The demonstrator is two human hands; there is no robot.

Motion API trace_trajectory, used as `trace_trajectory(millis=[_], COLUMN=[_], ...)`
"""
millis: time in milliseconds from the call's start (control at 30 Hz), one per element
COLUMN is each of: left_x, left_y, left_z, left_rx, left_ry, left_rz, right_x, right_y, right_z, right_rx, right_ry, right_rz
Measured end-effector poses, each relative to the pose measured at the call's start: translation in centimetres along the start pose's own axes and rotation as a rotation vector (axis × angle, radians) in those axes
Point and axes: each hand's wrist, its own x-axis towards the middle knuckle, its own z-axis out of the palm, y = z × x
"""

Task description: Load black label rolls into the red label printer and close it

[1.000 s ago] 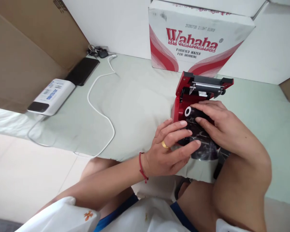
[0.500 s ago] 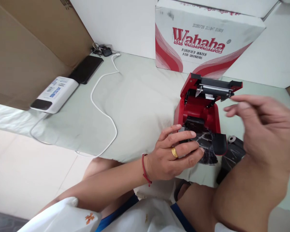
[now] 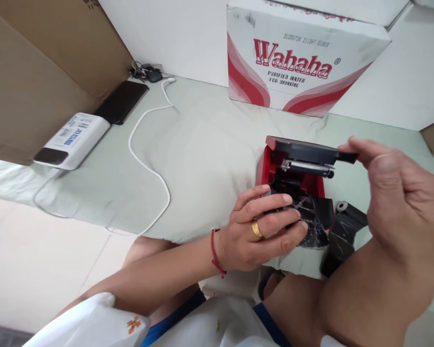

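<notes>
A red and black device [image 3: 261,166] that looks like a small label printer stands at the bed's or table's front part. Its black lid [image 3: 304,153], with a roller on the underside, is raised partway. My right hand [image 3: 394,178] is closed on the lid's right corner, thumb and index finger at the edge. My left hand [image 3: 262,229] lies over the device's front with fingers stretched out; the thumb is hidden. Under and beside those fingertips, black marble-patterned film [image 3: 313,236] comes out over the front edge.
A roll of similar black film [image 3: 349,214] lies right of the device. Behind stands a white and red water carton [image 3: 292,72]. At left are a white power bank [image 3: 75,140], a black phone [image 3: 125,101], keys [image 3: 144,72], a white cable [image 3: 150,166] and brown cardboard [image 3: 50,72].
The lid has swung down and forward from a more upright position. My right hand has closed on its corner. My left hand has stayed on the device's front.
</notes>
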Motion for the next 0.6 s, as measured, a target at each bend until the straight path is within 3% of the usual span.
trace_trajectory(millis=[67,200,267,367,467,600], left_x=[0.1,0.4,0.6,1.1,1.3,1.2], left_y=[0.0,-0.6,-0.9,-1.3,-1.7,-2.3], left_z=[-0.1,-0.6,-1.0,-1.6,-2.0,-2.4], left_rx=[-0.007,-0.067,-0.123,-0.196,-0.224,-0.079], left_ry=[-0.017,-0.005,0.033,0.081,0.062,-0.002], left_rz=[-0.041,-0.074,-0.109,-0.273,-0.413,-0.303], right_x=[-0.5,-1.7,-2.3,-3.1,-3.5,-3.8], right_y=[-0.3,0.5,0.8,0.8,0.6,0.6], right_z=[-1.6,-3.3,-3.3,-2.9,-2.8,-2.8], right_rx=[-0.105,-0.231,-0.271,-0.287,-0.312,-0.389], right_ry=[-0.140,-0.417,-0.420,-0.382,-0.402,-0.401], right_rz=[0.004,-0.214,-0.250,-0.260,-0.277,-0.359])
